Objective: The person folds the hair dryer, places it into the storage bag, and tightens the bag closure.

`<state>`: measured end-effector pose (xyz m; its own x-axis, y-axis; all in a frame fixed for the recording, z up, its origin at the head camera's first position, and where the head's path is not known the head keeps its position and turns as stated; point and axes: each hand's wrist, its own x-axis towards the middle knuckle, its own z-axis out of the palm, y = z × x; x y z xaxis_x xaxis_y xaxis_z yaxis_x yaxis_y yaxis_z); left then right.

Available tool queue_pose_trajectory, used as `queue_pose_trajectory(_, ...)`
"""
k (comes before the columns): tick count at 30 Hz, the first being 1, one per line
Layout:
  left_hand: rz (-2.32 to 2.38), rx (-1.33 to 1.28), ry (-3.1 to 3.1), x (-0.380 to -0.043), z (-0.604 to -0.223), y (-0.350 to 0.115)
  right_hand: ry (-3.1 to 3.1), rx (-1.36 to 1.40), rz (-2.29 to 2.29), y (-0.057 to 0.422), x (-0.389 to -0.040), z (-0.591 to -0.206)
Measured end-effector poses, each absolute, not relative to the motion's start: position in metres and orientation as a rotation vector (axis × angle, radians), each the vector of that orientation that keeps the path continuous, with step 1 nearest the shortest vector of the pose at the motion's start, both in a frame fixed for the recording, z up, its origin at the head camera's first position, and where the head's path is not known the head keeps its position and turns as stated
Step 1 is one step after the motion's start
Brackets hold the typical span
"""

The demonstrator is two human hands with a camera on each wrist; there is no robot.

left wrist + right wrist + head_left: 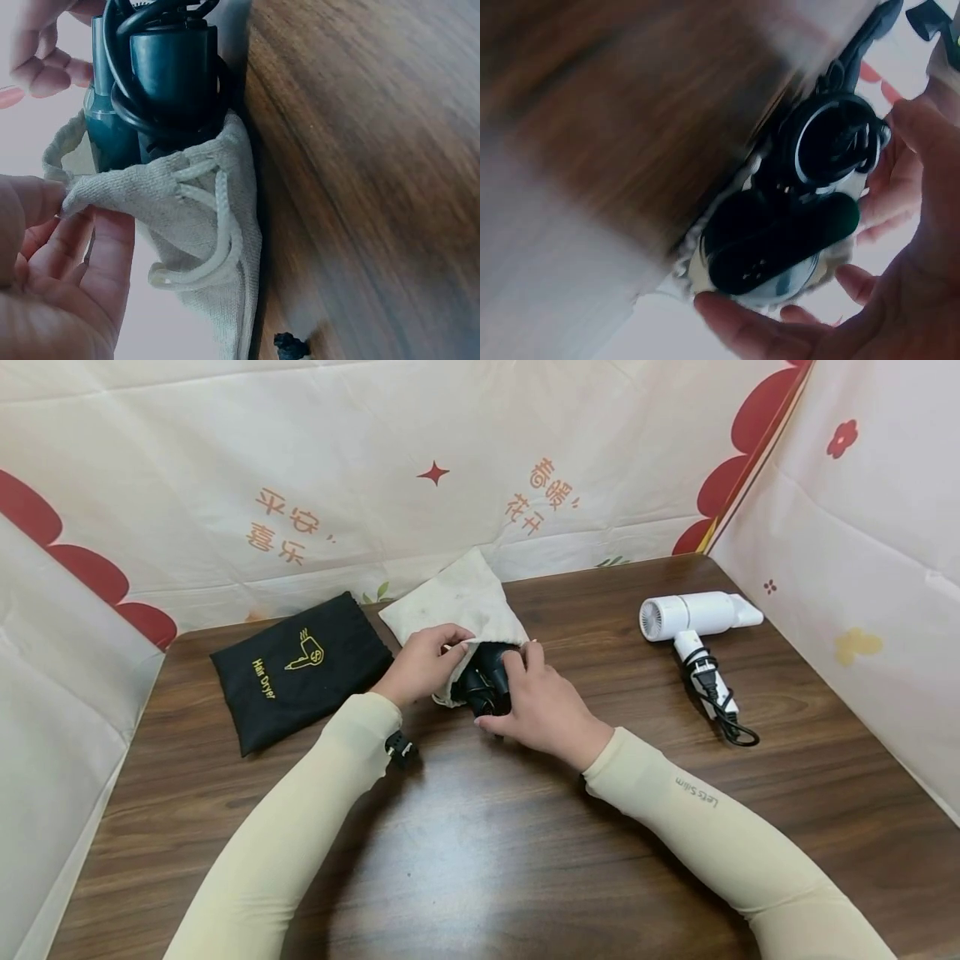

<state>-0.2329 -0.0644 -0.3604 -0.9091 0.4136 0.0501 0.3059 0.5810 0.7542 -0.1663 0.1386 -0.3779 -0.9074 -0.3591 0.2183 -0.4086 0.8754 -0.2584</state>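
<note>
A dark hair dryer (489,672) with its cord (124,90) wound round it sits partly inside a cream drawstring bag (468,593). Its outer end sticks out of the bag's mouth, toward the person; the rest is hidden in the cloth. My left hand (426,662) pinches the bag's rim between thumb and fingers, beside a loop of drawstring (223,225). From the right, my right hand (543,702) spans the protruding end of the dryer, thumb on the near side and fingers at the bag's opening. In the right wrist view the dryer's round end (832,142) faces the camera.
Left of the bag lies a flat black pouch (307,668) with a yellow hair dryer print. A white hair dryer (697,614), its black cord wrapped round the handle, lies at the right of the wooden table (450,843). Printed cloth (360,452) hangs behind and beside the table.
</note>
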Motion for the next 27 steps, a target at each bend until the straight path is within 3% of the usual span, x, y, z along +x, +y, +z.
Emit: queue_pose_trajectory(27, 1.272, 0.646, 2.604, -0.230, -0.362, -0.066, -2.788, 0.658, 0.190, 0.124, -0.166, -0.384)
